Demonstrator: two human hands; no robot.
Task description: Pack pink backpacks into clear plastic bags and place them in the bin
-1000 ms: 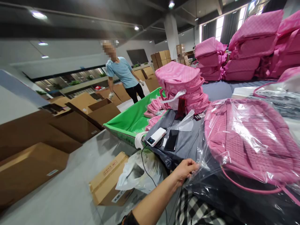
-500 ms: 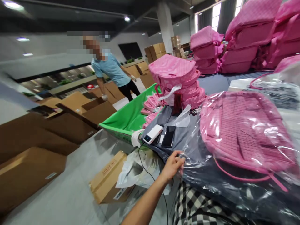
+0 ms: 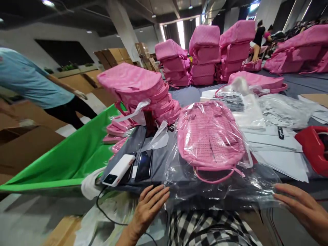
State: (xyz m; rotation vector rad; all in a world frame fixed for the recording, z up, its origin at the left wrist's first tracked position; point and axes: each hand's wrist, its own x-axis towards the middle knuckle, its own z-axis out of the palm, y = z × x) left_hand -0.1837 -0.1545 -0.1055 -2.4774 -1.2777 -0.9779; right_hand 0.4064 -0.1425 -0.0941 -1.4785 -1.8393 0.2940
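Note:
A pink backpack (image 3: 210, 136) lies inside a clear plastic bag (image 3: 220, 191) on the dark table, its handle loop toward me. The bag's loose end spreads flat along the table's front edge. My left hand (image 3: 152, 205) is at the bag's left front corner, fingers stretched out and touching or nearly touching the plastic. At the opposite corner, my right hand (image 3: 299, 205) has its fingers extended against the bag's edge. Both thumbs are hidden.
Left of the bag lie a white power bank (image 3: 119, 170) and a black phone (image 3: 144, 165). Pink backpacks (image 3: 138, 85) are stacked beyond, beside a green-lined bin (image 3: 84, 150). A red tape dispenser (image 3: 314, 147) and papers (image 3: 279, 153) sit right. A person in blue (image 3: 33, 78) stands left.
The view has swung right, and the backpack now lies straight ahead of me. My right hand has come into view at the bag's right corner. My left hand's fingers have straightened.

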